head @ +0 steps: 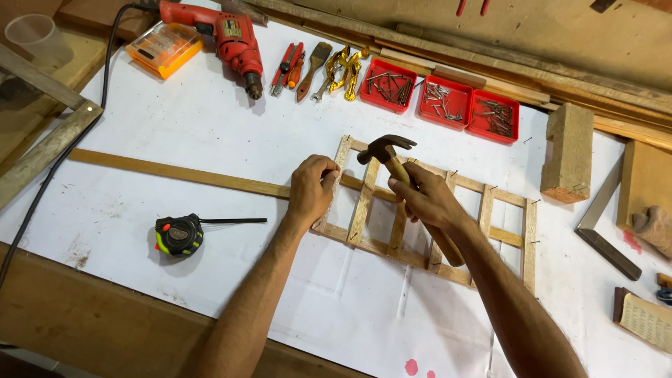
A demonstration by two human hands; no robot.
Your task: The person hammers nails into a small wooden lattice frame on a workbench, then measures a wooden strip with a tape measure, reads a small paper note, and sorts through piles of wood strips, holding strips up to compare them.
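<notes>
- Wooden lattice frame (490,203) lies flat mid-worktop, long axis running toward the right edge.
- Left hand (310,190) pinches its left end slat, nearer the joint.
- Right hand (428,201) is wrapped round a hammer (386,149), head poised just above that end.
- White sheet (210,140) underneath; red nail trays (442,101) along the far edge.
</notes>
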